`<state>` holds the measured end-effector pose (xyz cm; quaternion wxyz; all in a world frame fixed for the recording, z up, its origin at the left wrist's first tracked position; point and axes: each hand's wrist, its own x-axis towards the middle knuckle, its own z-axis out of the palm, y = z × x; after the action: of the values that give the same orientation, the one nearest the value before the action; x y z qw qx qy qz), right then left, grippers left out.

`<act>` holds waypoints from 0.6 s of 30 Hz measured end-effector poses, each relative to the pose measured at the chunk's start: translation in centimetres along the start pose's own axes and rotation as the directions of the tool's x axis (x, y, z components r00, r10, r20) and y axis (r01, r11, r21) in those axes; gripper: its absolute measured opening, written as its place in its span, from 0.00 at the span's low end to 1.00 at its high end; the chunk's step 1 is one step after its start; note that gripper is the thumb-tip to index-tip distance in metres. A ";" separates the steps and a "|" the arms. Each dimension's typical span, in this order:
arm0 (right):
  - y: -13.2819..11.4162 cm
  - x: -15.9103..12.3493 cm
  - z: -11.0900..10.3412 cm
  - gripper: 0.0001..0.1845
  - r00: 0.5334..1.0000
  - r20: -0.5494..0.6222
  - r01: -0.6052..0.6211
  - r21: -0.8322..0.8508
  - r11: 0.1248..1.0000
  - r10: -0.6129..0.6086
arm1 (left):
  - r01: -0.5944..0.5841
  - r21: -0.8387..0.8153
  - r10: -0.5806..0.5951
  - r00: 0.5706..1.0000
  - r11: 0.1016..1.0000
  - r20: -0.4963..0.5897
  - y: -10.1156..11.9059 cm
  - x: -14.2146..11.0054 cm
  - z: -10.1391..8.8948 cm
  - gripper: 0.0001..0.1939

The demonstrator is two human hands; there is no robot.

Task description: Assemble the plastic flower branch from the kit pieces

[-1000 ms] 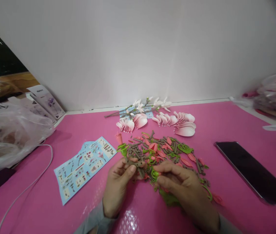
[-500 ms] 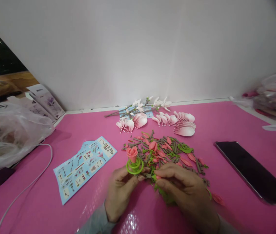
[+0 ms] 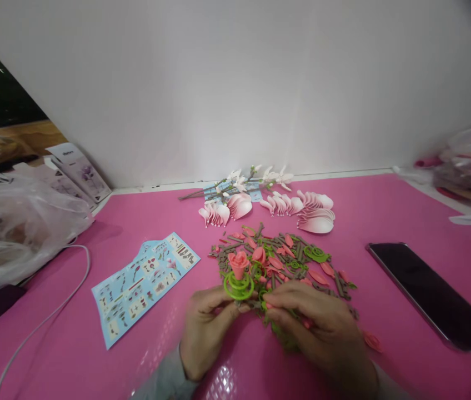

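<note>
My left hand [image 3: 206,336] grips a brown plastic stem [image 3: 252,304] below a coral-pink rosebud [image 3: 239,264], which has a green spiral sepal piece [image 3: 238,286] around its base. My right hand [image 3: 314,328] sits close by, its fingertips pinched at the stem's far end, though the fingers hide exactly what they hold. Both hands rest at the front edge of a loose pile of brown twig pieces, green spirals and coral petals [image 3: 285,261].
Behind the pile lie stacks of pale pink petals [image 3: 239,206] and a white blossom branch [image 3: 235,186]. A blue parts sheet [image 3: 146,289] lies left, with a white cable [image 3: 52,305] and plastic bag [image 3: 19,228] beyond. A black phone [image 3: 431,294] lies right on the pink mat [image 3: 406,222].
The rosebud with its green spiral has swung from pointing left to upright and moved right. Both hands have shifted slightly right.
</note>
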<state>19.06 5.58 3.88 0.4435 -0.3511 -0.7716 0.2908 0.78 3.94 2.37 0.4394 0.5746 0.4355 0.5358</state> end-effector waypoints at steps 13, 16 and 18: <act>-0.1 0.1 0.9 0.08 0.787 0.255 -0.606 0.490 0.626 0.562 | -0.167 0.247 0.167 0.986 0.955 0.020 0.4 -0.2 -0.3 0.09; 0.0 -0.1 0.9 0.07 0.851 0.169 -0.509 0.501 0.700 0.498 | -0.107 0.209 0.111 0.994 0.972 -0.008 0.3 -0.2 -0.1 0.09; 0.2 -0.3 0.8 0.08 0.906 0.087 -0.407 0.452 0.793 0.415 | -0.088 0.200 0.092 0.996 0.976 -0.013 0.3 -0.3 -0.1 0.09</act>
<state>18.51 5.37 3.26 0.4465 -0.3973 -0.5819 0.5516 0.70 3.63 2.57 0.3503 0.6289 0.4652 0.5152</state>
